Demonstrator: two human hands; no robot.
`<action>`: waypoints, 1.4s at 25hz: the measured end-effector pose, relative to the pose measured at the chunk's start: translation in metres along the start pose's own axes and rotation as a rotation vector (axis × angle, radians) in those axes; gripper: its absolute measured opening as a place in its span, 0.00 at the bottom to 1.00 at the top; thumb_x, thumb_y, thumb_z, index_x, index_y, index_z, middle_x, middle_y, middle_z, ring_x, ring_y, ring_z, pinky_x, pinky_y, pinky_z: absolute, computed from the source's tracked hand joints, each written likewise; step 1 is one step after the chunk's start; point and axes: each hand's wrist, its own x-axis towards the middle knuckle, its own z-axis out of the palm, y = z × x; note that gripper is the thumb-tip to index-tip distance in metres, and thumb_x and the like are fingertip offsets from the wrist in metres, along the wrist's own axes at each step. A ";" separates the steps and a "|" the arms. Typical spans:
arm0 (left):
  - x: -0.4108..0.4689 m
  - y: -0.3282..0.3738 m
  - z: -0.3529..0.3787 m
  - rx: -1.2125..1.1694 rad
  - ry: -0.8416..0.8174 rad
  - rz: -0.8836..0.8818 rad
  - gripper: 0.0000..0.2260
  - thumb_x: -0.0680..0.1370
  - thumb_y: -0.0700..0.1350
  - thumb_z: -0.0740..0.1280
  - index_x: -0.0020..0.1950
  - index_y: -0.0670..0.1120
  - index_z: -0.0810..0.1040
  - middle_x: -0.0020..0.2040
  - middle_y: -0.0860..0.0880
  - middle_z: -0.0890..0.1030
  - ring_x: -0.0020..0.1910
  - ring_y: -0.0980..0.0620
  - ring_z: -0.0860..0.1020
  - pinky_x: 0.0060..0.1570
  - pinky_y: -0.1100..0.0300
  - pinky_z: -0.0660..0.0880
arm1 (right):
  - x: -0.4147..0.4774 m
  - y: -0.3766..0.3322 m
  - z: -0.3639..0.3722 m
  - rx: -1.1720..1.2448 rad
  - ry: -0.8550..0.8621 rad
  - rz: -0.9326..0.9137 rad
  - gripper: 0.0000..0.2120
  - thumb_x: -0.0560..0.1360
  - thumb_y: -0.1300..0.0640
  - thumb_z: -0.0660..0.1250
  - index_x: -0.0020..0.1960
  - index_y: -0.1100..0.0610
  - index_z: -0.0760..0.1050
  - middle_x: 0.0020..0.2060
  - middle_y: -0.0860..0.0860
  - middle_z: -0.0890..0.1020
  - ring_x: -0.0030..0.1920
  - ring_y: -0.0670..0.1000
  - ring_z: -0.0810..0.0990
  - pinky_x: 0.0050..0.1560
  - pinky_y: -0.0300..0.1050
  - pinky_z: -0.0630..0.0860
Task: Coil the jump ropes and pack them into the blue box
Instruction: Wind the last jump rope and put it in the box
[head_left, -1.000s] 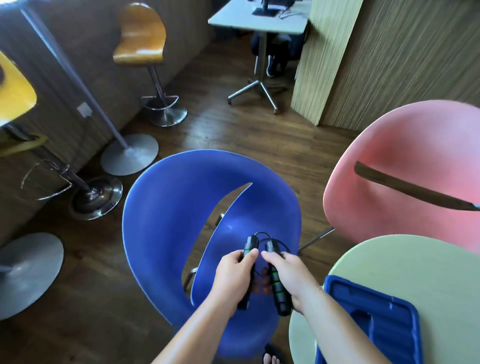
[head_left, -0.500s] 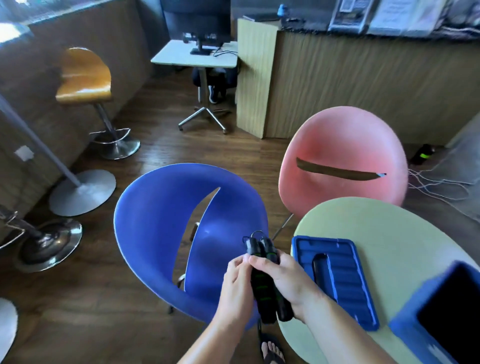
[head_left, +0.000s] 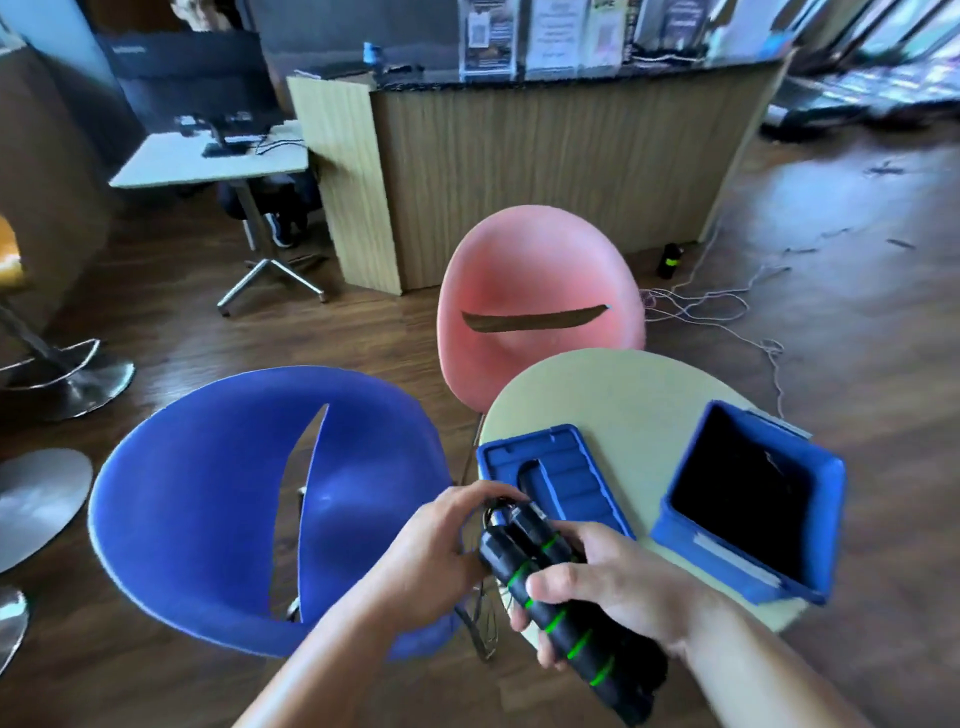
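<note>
My right hand (head_left: 605, 592) grips the two black jump rope handles (head_left: 558, 597) with green rings, held side by side. My left hand (head_left: 441, 551) holds their upper ends, where the thin black cord (head_left: 480, 626) leaves them and hangs in loops below. The open blue box (head_left: 748, 504) stands on the round pale table (head_left: 634, 395) to the right, its inside dark. Its blue lid (head_left: 561, 475) lies flat on the table just beyond my hands.
A blue shell chair (head_left: 208, 493) stands to the left of the table and a pink shell chair (head_left: 535, 291) behind it. A wooden counter (head_left: 545, 171) runs across the back. A white rope (head_left: 727, 306) lies loose on the floor at right. Stool bases (head_left: 67, 379) stand far left.
The view has swung right and up, bringing the blue box into view. My hands have brought the two handles together and over the table's edge, nearer the lid.
</note>
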 end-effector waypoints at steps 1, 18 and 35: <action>0.004 0.010 0.008 -0.052 -0.067 -0.025 0.21 0.68 0.49 0.65 0.61 0.60 0.76 0.57 0.62 0.82 0.59 0.58 0.80 0.60 0.60 0.75 | -0.012 0.002 -0.008 -0.007 0.009 -0.002 0.20 0.75 0.59 0.71 0.65 0.65 0.72 0.47 0.67 0.80 0.39 0.60 0.81 0.41 0.50 0.79; 0.141 0.213 0.307 -0.451 -0.460 0.110 0.12 0.73 0.34 0.67 0.39 0.50 0.71 0.35 0.54 0.72 0.35 0.56 0.68 0.35 0.61 0.67 | -0.312 0.067 -0.202 0.244 0.351 -0.237 0.19 0.73 0.54 0.72 0.61 0.60 0.77 0.44 0.66 0.81 0.34 0.57 0.82 0.37 0.46 0.79; 0.326 0.363 0.493 -0.244 -0.379 0.604 0.10 0.82 0.43 0.66 0.59 0.51 0.85 0.50 0.52 0.80 0.52 0.51 0.81 0.54 0.61 0.75 | -0.420 0.049 -0.368 0.396 0.802 -0.453 0.18 0.71 0.60 0.71 0.56 0.68 0.75 0.48 0.65 0.80 0.46 0.62 0.81 0.51 0.56 0.77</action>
